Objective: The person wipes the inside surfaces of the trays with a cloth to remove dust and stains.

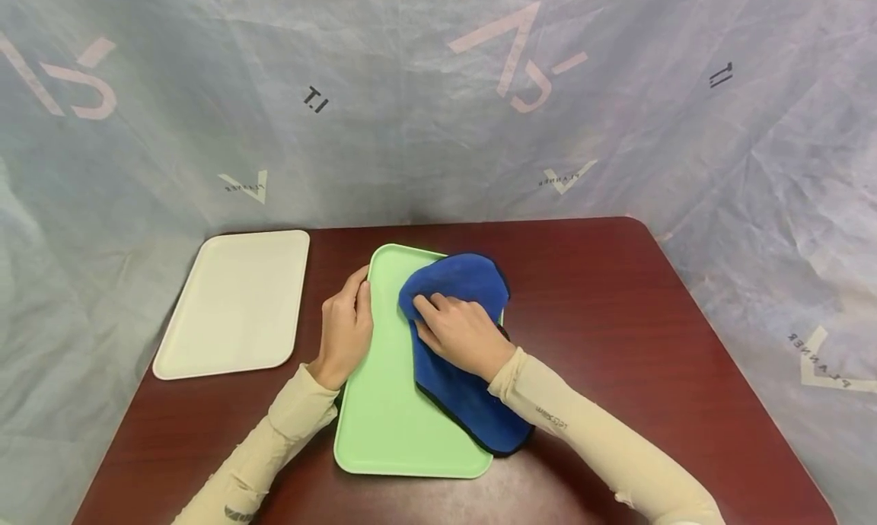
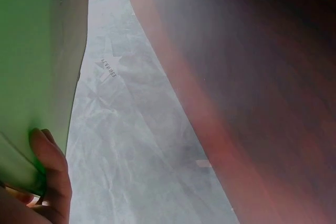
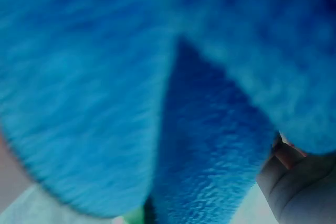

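A light green rectangular tray [image 1: 380,411] stands lengthwise in front of me, its left rim gripped by my left hand [image 1: 345,331]. In the left wrist view, curled fingers [image 2: 55,169] reach onto the underside of the green tray [image 2: 26,66], which is raised off the table. My right hand [image 1: 462,335] holds a blue plush cloth [image 1: 469,274] with dark edging against the upper right of the tray. The cloth drapes down over the tray's right rim and hides much of that side. Folds of the blue cloth [image 3: 79,93] fill the right wrist view, partly hiding the right hand [image 3: 304,192].
A white tray [image 1: 236,304] lies on the left part of the dark red table [image 1: 603,297]. Behind the table's far edge hangs a grey printed sheet [image 1: 397,129], which also covers both sides.
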The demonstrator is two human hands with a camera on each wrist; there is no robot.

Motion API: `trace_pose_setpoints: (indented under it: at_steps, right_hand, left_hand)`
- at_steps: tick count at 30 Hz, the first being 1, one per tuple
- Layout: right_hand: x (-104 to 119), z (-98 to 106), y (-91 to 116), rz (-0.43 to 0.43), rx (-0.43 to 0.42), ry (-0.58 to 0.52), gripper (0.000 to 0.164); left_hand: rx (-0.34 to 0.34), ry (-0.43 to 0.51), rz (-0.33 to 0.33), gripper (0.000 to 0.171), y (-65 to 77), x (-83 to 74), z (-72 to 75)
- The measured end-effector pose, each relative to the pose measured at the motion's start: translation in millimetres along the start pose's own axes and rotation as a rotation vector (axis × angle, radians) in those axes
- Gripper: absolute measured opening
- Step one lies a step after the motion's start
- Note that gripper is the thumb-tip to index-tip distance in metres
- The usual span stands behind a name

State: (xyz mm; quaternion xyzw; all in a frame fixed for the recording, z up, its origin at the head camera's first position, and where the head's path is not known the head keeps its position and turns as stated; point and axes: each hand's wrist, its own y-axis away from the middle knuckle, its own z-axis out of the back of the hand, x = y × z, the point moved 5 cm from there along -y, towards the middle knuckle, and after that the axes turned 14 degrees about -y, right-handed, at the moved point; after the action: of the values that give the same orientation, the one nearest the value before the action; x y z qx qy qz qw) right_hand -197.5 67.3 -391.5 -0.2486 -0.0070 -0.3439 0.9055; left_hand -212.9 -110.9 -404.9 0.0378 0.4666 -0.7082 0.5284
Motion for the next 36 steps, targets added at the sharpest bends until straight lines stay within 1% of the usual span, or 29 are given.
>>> trace_pose_setpoints:
  at_steps: [6, 12, 17, 28, 36]
  right_hand:
    - [15.3, -2.4, -14.5, 0.058, -0.009, -0.003, 0.013]
    - [26.5, -3.0, -22.5, 0.099, -0.005, 0.016, 0.014]
    - [31.9, -4.1, -18.9, 0.107, 0.003, 0.016, 0.014]
    - [34.6, -7.0, -17.2, 0.13, 0.01, 0.016, 0.014]
    - [29.5, -6.5, -9.7, 0.096, 0.042, -0.036, 0.015]
  left_hand:
    - [-0.025, 0.001, -0.006, 0.034, -2.4, -5.3, 4.3]
    - [-0.05, 0.002, -0.016, 0.033, -6.0, -11.6, 3.8]
    - [-0.037, 0.01, -0.008, 0.034, -4.0, -13.5, 2.8]
    - [-0.061, 0.019, -0.013, 0.035, -2.4, -12.3, 5.0]
    - [-0.065, -0.005, -0.023, 0.033, 0.3, -9.9, 1.6]
